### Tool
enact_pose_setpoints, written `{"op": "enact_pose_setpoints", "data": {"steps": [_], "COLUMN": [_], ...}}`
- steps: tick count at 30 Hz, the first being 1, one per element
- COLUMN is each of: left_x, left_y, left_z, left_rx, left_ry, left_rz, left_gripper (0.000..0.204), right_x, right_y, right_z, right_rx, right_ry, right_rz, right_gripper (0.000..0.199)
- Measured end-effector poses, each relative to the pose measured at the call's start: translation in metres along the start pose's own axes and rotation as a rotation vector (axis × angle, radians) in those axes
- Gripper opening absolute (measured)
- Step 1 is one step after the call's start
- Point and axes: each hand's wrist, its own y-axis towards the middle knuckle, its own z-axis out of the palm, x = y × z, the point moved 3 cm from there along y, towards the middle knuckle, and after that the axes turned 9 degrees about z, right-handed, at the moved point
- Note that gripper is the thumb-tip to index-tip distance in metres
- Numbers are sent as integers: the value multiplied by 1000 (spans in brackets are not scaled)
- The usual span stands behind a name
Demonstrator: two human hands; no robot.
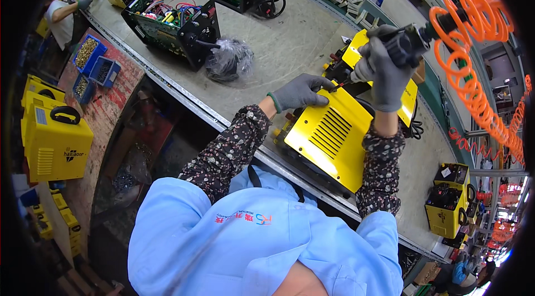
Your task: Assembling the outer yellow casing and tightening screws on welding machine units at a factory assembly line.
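Note:
A yellow metal machine housing (pixel 329 134) with louvred vents lies on the grey workbench (pixel 290 39) in front of me. My left hand (pixel 301 92), in a grey glove, rests on its upper left edge, fingers spread against the panel. My right hand (pixel 390 70), also gloved, grips a black pneumatic screwdriver (pixel 404 45) held upright, its bit pointing down at the housing's top edge near my left fingers. An orange coiled air hose (pixel 473 67) runs from the tool off to the right.
Open black units with circuit boards (pixel 173 23) and a bagged cable (pixel 228 59) sit farther along the bench. Blue bins of screws (pixel 89 53) stand at left. Finished yellow units (pixel 56 140) stand left and right (pixel 448 198). Another person (pixel 61 14) works at far left.

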Motion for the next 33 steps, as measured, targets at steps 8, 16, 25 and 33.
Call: {"op": "enact_pose_setpoints", "data": {"steps": [8,16,25,33], "left_x": [2,4,8,3], "left_y": [0,1,11,6], "left_z": [0,-1,-6,-7], "left_rx": [-19,-62,-163,-197], "left_ry": [36,34,265,221], "left_rz": [-2,61,189,106], "left_gripper": [48,43,33,31], "right_x": [-9,-6,-28,-12], "right_y": [-3,-5,2,0], "right_z": [7,10,-15,0], "right_rx": [-291,-272,-277,-158], "right_ry": [-171,-110,-137,-77], "right_rz": [-209,-223,-149,-145], "right_gripper": [17,17,43,22]}}
